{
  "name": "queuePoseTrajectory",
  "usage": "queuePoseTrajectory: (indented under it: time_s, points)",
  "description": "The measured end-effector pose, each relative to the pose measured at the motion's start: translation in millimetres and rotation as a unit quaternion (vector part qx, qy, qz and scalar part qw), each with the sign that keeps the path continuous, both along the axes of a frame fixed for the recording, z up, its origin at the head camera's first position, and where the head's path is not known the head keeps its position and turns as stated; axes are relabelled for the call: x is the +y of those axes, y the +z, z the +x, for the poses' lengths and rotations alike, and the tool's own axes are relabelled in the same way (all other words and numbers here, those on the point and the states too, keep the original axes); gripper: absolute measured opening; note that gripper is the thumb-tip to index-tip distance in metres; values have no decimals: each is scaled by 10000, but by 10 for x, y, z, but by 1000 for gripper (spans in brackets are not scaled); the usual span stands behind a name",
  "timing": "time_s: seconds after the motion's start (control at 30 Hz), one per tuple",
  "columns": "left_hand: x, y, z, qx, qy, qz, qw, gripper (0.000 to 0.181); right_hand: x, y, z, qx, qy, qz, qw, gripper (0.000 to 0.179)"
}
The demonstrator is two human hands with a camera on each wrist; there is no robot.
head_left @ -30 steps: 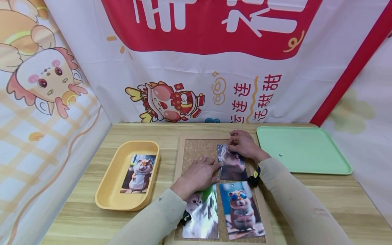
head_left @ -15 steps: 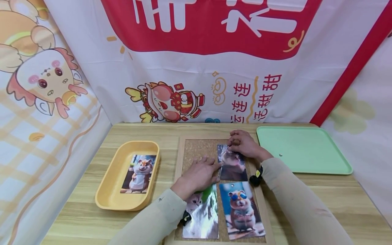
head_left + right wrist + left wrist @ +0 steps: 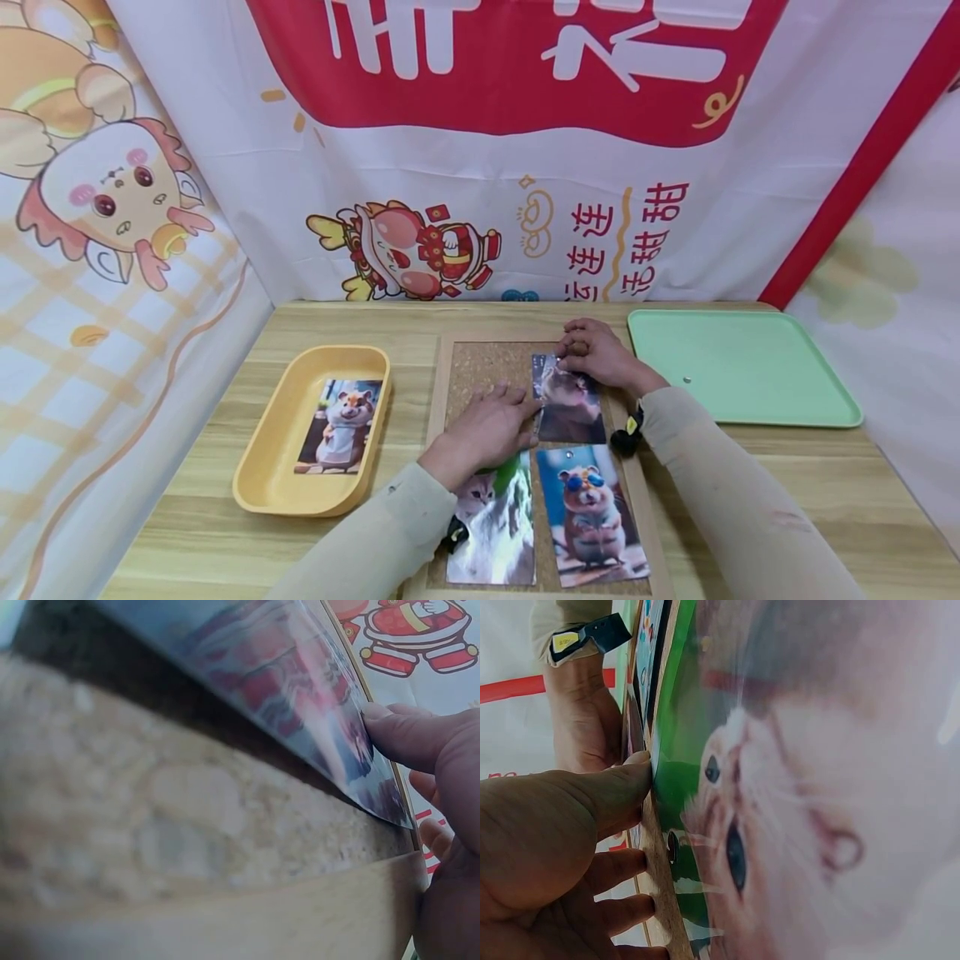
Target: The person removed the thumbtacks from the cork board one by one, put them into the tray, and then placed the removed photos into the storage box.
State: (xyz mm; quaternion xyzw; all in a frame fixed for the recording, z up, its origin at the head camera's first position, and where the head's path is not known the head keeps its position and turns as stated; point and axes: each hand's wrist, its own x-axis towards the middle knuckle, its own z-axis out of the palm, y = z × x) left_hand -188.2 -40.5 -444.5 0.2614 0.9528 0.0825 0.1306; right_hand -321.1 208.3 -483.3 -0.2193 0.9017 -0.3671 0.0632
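Note:
My left hand (image 3: 491, 425) lies with fingers spread over the corkboard (image 3: 491, 367), its thumb at the left edge of an upper photo (image 3: 572, 408). My right hand (image 3: 596, 354) is at that photo's top edge; in the right wrist view its thumb (image 3: 401, 735) presses straight onto the picture, whose long edge lifts off the cork. Below it a hamster photo (image 3: 592, 517) with sunglasses hangs slightly tilted under a silver thumbtack (image 3: 569, 454). Partly beneath my left wrist lies a glossy cat photo (image 3: 498, 533), with a tack (image 3: 673, 847) near its top edge.
On the left stands a yellow bin (image 3: 258, 467) with a photo (image 3: 345, 425) of an aproned hamster in it. A green tray (image 3: 750, 367) at the right carries one thumbtack (image 3: 687, 380). A printed cloth (image 3: 465, 167) hangs behind the wooden table (image 3: 195, 517).
My right wrist and forearm have shifted slightly to the right and up, while the fingers stay at the upper photo's top edge. My left hand and the other photos have not moved.

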Motion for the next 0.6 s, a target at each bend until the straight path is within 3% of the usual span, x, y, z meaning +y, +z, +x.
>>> queuePoseTrajectory:
  time_s: [0.6]
  points:
    - [2, 8, 10, 19, -29, 62, 10000, 61, -3, 10, 13, 168, 100, -12, 9998, 11]
